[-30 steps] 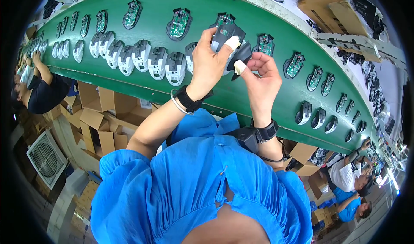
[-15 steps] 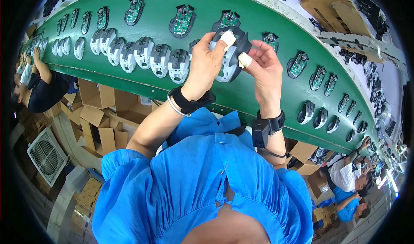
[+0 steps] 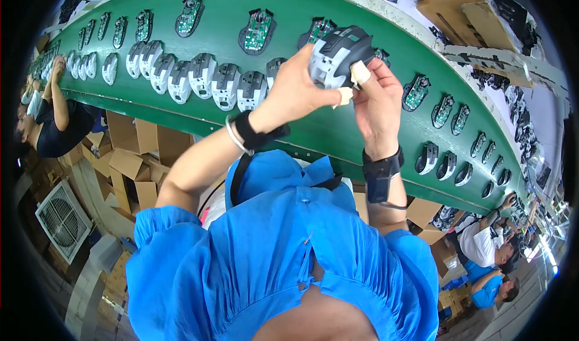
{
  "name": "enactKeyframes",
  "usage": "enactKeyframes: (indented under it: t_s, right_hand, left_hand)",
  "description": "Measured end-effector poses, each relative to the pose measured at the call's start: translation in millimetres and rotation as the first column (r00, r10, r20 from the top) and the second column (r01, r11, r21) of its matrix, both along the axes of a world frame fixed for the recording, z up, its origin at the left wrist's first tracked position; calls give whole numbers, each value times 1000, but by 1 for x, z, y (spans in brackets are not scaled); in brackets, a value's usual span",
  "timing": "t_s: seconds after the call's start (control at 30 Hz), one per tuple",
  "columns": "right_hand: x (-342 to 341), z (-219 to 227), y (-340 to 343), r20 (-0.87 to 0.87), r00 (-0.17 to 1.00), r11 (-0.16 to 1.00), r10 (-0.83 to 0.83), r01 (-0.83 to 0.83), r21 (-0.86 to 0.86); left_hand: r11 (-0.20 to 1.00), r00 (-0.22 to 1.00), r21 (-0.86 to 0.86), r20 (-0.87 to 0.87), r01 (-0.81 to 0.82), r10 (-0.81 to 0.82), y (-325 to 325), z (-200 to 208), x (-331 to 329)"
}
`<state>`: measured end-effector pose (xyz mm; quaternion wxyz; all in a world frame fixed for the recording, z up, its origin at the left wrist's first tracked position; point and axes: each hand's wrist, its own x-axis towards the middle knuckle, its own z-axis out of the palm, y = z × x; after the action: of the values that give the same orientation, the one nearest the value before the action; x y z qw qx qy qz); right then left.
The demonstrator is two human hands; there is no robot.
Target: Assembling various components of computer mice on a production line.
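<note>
Both of my hands hold one black and white computer-mouse shell (image 3: 338, 54) above the green conveyor belt (image 3: 313, 136). My left hand (image 3: 298, 91) grips its left side from below. My right hand (image 3: 377, 97), with pale tape on thumb and fingertip, pinches its right side. On the belt just left of my hands lies a row of white mouse shells (image 3: 226, 85). Behind them lie green circuit boards in black bases (image 3: 257, 30). I wear a blue top and dark wristbands.
More mouse parts (image 3: 446, 163) run down the belt to the right. A person in dark clothes (image 3: 51, 118) works at the far left, others (image 3: 482, 244) at the lower right. Cardboard boxes (image 3: 142, 160) and a fan unit (image 3: 60, 220) stand below the belt.
My hands have raised the mouse shell and turned it, and they now sit closer together on it, further up over the belt.
</note>
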<state>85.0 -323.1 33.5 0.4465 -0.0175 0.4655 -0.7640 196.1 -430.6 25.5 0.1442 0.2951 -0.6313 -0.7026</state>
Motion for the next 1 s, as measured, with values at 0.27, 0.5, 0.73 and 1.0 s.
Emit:
enactKeyframes:
  t_s: [0.27,0.5,0.73,1.0]
  right_hand:
    - [-9,42,5,-70,984,983,165,-159,87]
    - [-15,11,11,-96,976,974,193,-179,137]
    - [23,63,60,-90,806,797,585,-552,245]
    - [37,120,41,-753,455,784,476,-608,128]
  left_hand:
    - [960,974,192,-146,202,-175,-13,24,7]
    - [980,982,90,51,177,-182,-4,13,4]
    - [830,829,-14,-36,558,-558,9,46,73]
    - [778,849,-456,-87,432,-522,10,108,104]
